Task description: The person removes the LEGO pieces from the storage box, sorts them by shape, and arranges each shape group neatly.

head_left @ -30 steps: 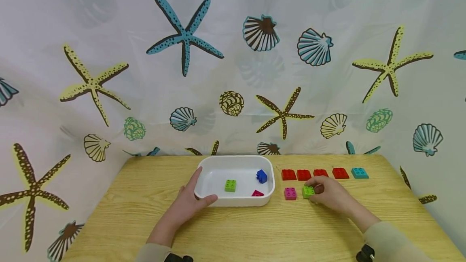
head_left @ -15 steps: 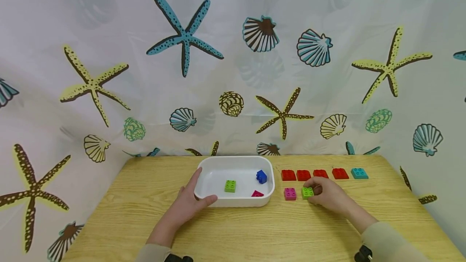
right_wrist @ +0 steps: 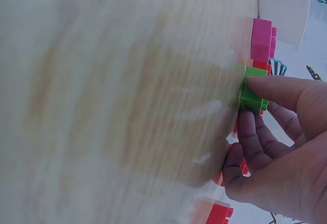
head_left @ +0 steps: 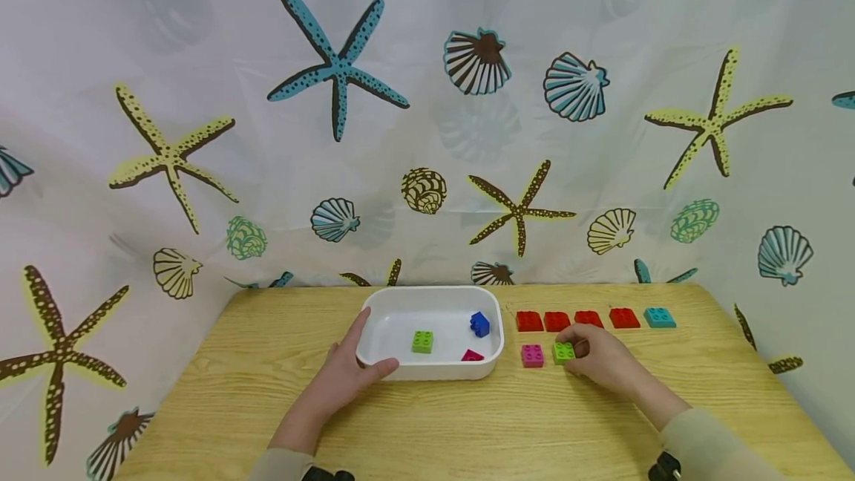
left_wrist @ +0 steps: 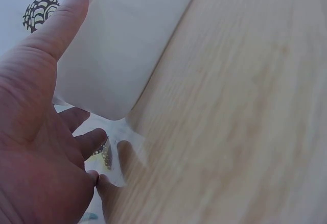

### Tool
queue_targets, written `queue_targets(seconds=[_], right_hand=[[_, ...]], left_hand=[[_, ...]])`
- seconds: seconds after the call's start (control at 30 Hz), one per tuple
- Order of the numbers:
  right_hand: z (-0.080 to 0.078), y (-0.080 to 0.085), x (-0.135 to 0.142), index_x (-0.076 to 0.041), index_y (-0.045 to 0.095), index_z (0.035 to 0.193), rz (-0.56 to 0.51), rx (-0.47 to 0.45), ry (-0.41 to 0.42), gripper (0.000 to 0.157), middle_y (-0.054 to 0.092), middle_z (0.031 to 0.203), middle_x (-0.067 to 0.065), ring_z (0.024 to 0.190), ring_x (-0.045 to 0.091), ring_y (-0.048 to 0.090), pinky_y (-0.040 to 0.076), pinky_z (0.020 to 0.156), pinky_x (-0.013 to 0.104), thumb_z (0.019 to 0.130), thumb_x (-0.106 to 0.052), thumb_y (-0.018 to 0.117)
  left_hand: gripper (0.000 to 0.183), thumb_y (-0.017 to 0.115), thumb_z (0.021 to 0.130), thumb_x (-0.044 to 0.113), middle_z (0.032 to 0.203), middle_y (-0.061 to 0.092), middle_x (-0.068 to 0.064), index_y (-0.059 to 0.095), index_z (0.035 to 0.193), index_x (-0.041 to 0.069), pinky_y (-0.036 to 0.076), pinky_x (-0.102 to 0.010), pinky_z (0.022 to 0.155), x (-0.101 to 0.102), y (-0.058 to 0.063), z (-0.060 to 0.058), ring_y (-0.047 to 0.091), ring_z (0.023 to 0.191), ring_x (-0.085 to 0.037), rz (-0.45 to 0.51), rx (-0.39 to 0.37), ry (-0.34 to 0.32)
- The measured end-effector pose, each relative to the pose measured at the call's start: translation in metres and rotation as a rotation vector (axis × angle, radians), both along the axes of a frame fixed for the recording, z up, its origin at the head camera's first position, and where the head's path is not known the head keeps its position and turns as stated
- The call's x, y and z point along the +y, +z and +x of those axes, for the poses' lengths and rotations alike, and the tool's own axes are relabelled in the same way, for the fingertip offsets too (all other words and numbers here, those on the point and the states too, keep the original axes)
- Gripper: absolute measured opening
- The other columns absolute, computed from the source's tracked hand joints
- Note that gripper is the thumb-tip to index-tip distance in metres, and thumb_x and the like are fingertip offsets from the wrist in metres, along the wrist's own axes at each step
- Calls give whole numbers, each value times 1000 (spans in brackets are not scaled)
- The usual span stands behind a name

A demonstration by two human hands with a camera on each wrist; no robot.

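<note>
My right hand (head_left: 603,355) pinches a lime-green toy brick (head_left: 563,352) close over the table, just right of a pink brick (head_left: 532,355). In the right wrist view the thumb lies on the near side of the green brick (right_wrist: 255,94), with the other fingers bent behind and beside it. My left hand (head_left: 343,371) rests against the left end of a white tray (head_left: 427,371), thumb straight along the front wall and index finger along the side. Inside the tray sit another lime-green brick (head_left: 422,341), a blue brick on its side (head_left: 479,324) and a magenta piece (head_left: 472,355), partly hidden by the front wall.
Behind the right hand runs a row of several red bricks (head_left: 530,321), ending in a turquoise brick (head_left: 660,318) at the right. The wooden table (head_left: 454,429) meets a white curtain (head_left: 401,258) printed with starfish and shells along its back edge.
The right hand and its green brick have shifted slightly left, toward the pink brick. My left hand and the tray stay in place.
</note>
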State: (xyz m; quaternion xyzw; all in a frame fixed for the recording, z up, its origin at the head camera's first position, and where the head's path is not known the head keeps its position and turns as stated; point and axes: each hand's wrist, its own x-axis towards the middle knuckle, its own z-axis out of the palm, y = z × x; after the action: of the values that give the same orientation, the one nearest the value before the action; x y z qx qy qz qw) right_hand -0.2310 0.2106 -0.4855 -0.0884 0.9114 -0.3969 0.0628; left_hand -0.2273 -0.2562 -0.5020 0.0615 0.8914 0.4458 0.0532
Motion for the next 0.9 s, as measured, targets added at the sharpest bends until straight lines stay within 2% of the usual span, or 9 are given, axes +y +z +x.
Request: queue_targets(seconds=[0.3, 0.6, 0.73, 0.9], right_hand=[[-1, 1, 0, -5, 74, 126, 1, -13, -3, 36, 70, 115, 5, 98, 23, 60, 57, 90, 43, 93, 1, 86], [2, 6, 1, -4, 73, 133, -5, -21, -5, 43, 71, 123, 7, 105, 26, 63, 58, 94, 46, 93, -1, 87], [6, 17, 1, -4, 72, 137, 23, 22, 1, 45, 70, 132, 12, 115, 32, 64, 58, 98, 54, 94, -4, 86], [9, 35, -8, -5, 72, 140, 64, 133, 19, 45, 67, 141, 17, 128, 44, 62, 55, 105, 63, 96, -5, 83]], left_hand=[[118, 83, 98, 53, 182, 17, -20, 6, 179, 18, -3, -77, 127, 0, 1, 0, 5, 164, -57, -7, -3, 0], [117, 84, 98, 51, 181, 19, -21, 7, 179, 15, -6, -74, 129, 1, 3, 1, 16, 164, -52, -2, 5, -4], [117, 84, 98, 51, 181, 19, -21, 7, 179, 15, -6, -73, 129, 0, 2, 0, 17, 164, -52, 0, 12, -8], [117, 83, 98, 51, 181, 20, -21, 7, 179, 16, -6, -74, 129, 0, 0, -1, 18, 164, -52, -4, 17, -7]])
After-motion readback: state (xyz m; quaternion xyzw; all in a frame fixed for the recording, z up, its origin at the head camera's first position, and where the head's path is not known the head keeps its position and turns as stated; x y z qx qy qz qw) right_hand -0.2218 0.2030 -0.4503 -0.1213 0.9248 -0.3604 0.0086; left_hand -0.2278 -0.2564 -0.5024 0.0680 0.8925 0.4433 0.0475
